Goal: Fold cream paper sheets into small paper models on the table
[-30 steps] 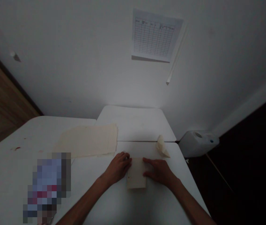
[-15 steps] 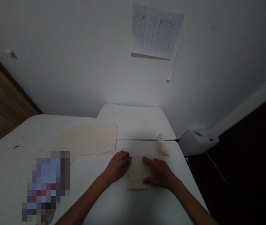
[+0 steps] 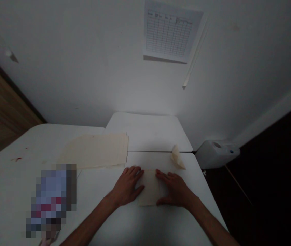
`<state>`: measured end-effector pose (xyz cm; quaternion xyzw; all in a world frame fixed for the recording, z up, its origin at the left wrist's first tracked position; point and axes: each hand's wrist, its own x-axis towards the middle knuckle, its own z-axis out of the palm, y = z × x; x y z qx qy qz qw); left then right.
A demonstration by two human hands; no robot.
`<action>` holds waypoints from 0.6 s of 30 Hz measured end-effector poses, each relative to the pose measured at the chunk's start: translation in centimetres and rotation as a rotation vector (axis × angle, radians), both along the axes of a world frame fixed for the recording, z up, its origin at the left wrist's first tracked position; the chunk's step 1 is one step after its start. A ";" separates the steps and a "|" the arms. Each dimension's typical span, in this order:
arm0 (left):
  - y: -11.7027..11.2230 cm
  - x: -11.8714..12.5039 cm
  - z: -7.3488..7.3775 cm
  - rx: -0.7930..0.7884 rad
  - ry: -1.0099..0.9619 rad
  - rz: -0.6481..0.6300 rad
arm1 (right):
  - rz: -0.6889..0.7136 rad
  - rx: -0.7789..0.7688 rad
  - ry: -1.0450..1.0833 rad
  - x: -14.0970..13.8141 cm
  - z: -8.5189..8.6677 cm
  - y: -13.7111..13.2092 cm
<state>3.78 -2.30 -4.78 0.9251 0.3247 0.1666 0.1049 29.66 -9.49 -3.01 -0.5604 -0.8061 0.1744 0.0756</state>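
A small cream rectangular sheet (image 3: 149,189), thin like paper or pastry and apparently folded, lies flat on the white table in front of me. Along its left edge rests my left hand (image 3: 128,184), thumb apart from the fingers and touching the sheet. My right hand (image 3: 173,189) is at the opposite edge, fingertips at the far right corner and thumb at the near right one. Neither hand grips the sheet. Beyond my right hand stands a folded cream piece (image 3: 177,159) with a pointed shape. To the left, larger cream sheets (image 3: 99,150) lie stacked.
White tables (image 3: 148,131) adjoin one another against the wall. A blurred-out object (image 3: 49,198) lies on the left. A printed table sheet (image 3: 169,32) hangs on the wall, beside a thin white strip (image 3: 196,51). A white plastic container (image 3: 216,153) stands right of the table.
My left thumb has spread away from the fingers, and a dark spot on the sheet's left side no longer shows. My right hand stays nearly in place.
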 end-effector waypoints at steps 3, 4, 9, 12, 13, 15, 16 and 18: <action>-1.3 -0.1 -0.2 -0.005 0.010 -0.029 | -0.001 0.000 0.010 -0.1 0.1 0.0; -1.7 -0.1 -0.1 -0.018 0.012 -0.058 | -0.002 -0.003 0.014 -0.1 0.1 -0.1; -2.6 -0.7 0.3 -0.101 0.008 -0.123 | -0.014 -0.016 0.010 -0.1 0.1 0.0; -2.0 -1.3 0.5 -0.129 0.030 -0.130 | -0.017 -0.011 0.006 -0.1 0.2 0.0; -1.8 -1.5 0.6 -0.135 0.039 -0.130 | -0.017 -0.010 0.006 -0.1 0.3 0.0; -1.5 -1.7 0.9 -0.142 0.052 -0.124 | -0.015 -0.013 0.010 -0.2 0.4 0.0; -1.5 -1.7 1.0 -0.139 0.055 -0.121 | -0.014 -0.015 0.014 -0.2 0.4 0.0; -2.0 -1.4 1.4 -0.116 0.056 -0.122 | -0.015 -0.016 0.021 -0.2 0.4 0.0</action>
